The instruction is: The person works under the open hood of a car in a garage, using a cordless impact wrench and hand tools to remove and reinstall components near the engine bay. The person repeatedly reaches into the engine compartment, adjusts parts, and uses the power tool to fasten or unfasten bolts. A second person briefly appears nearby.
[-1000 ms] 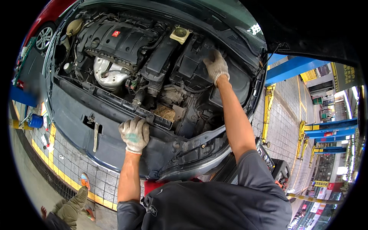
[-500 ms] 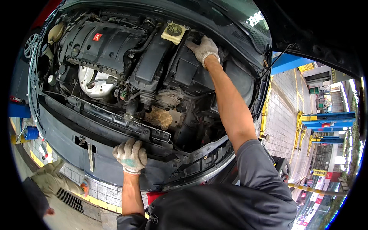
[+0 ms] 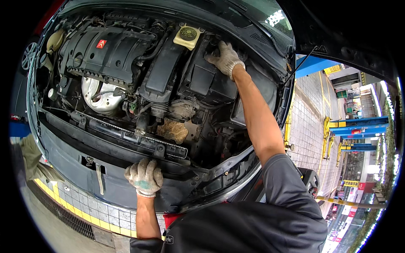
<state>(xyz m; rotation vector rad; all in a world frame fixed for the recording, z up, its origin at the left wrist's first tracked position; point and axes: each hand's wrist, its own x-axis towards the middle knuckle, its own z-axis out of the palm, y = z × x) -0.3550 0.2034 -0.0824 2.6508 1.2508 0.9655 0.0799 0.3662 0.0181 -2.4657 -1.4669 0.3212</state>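
Note:
My left hand (image 3: 143,177), in a pale knitted glove, curls its fingers over the back edge of the dark front panel (image 3: 63,143) of a car. My right hand (image 3: 225,59), gloved likewise, reaches into the engine bay onto the top of the black battery box (image 3: 202,84), with thumb spread away from the fingers; what the fingertips touch at its back is hard to make out. A square pale-yellow reservoir cap (image 3: 187,36) is just left of it. The black engine cover (image 3: 109,55) and silver shield (image 3: 99,95) occupy the left of the bay.
The raised hood (image 3: 341,38) and its thin prop frame the upper right. Blue lift posts (image 3: 358,126) and tiled floor (image 3: 308,118) show at the right. A person's khaki leg (image 3: 36,160) is at the far left, beside the car.
My right hand has moved toward the back of the battery box. The co-worker's legs have moved up the left side of the car. The whole view has shifted slightly.

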